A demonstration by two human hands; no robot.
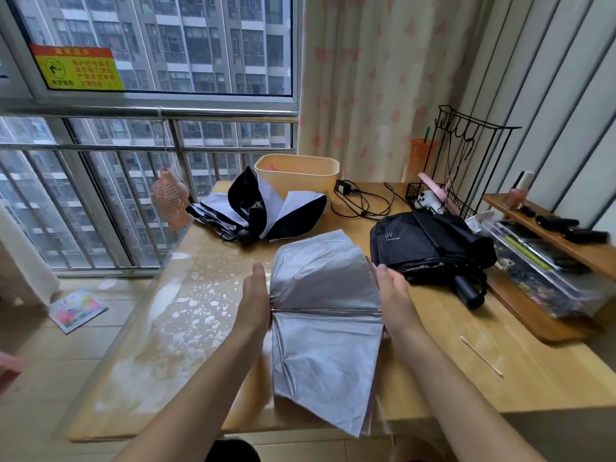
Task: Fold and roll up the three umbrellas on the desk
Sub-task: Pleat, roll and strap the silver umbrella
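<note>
Head view shows the wooden surface (450, 371) carrying a silver umbrella (323, 285) flattened at its near middle, a black-and-white umbrella (266, 211) (half open) behind it and a black umbrella (430, 245) to its right, while the left hand (255, 295) and right hand (395, 295) press its two sides, fingers (258, 271) straight and held together.

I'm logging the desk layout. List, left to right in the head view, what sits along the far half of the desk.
pink fan → black-and-white umbrella → charger cable → black umbrella marked UV → clear storage box. The beige bin and the wire rack overlap their neighbours, so they are left out.
</note>
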